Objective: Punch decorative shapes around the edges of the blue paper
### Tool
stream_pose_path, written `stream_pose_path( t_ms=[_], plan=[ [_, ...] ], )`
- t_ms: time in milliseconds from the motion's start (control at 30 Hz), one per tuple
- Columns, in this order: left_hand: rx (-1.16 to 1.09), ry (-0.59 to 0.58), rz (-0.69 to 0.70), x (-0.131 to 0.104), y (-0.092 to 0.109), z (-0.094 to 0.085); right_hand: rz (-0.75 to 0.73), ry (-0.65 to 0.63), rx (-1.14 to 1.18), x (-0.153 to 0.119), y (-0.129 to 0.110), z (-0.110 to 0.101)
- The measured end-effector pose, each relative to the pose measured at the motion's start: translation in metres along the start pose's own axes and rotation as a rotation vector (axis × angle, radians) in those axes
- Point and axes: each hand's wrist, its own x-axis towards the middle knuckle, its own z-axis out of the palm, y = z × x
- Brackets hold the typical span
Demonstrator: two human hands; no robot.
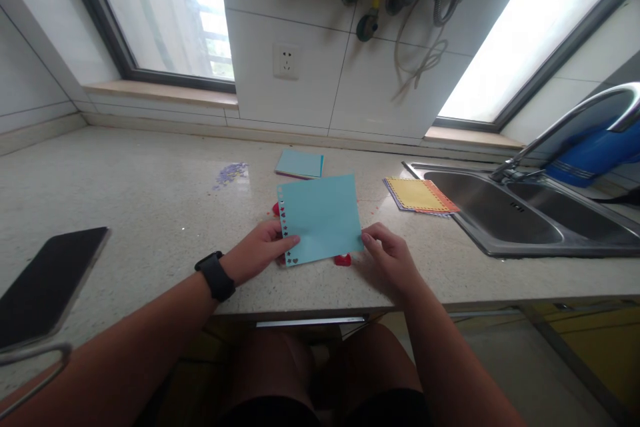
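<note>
At far left: a dark flat slab [50, 290], lying on the speckled counter [150, 213], with a thin metal loop [63, 349] crossing the lower corner of the view. Behind, a dark-framed window [165, 13] with a pale sill. Farther right on the counter, a loose scatter of small purple bits [231, 175], with a few yellowish ones mixed in.

Next, the left hand [260, 247], with a black watch [215, 275] on the wrist. Pinches the left edge of a light-blue sheet [323, 220], with the thumb on top and the fingers beneath, partly hidden. Along that same edge, a row of small punched holes, including a heart near the lower corner; most other shapes too small to name.

At centre, the sheet itself: held between both hands over the counter, slightly turned. From under the left and lower edges, red patches [343, 260] peeking out; cannot tell whether from one object or two. Just beyond the far edge, a stack of paper [300, 163], blue on top. On the wall above, a white socket [287, 61].

Then the right hand [387, 250]. Pinches the right edge near the lower corner between thumb and fingers, with the other fingers curled.

Farther right, a fanned pile of yellow and orange cards [417, 195], overlapping the rim of a steel sink [500, 207]. Beyond, a curved tap [565, 120] and, at far right, something blue [575, 157].
</note>
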Motion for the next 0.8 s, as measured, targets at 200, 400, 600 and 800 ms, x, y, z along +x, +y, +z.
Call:
stream_pose_path(
  t_ms=[200, 400, 600, 800],
  plan=[
    [0.005, -0.033, -0.035, -0.0005, 0.0005, -0.0005, 0.035, 0.040, -0.036, -0.0005, -0.0032, 0.0014],
    [0.085, -0.065, -0.022, 0.0006, -0.0002, -0.0032, 0.070, 0.093, -0.049, -0.0004, 0.0034, 0.0018],
    [0.113, -0.114, -0.031, -0.0004, 0.0029, -0.0034, 0.084, 0.122, -0.069, -0.0003, 0.0029, 0.0024],
    [0.135, -0.108, -0.049, -0.0021, 0.0040, -0.0023, 0.076, 0.125, -0.083, 0.0002, -0.0010, 0.0028]
  ],
)
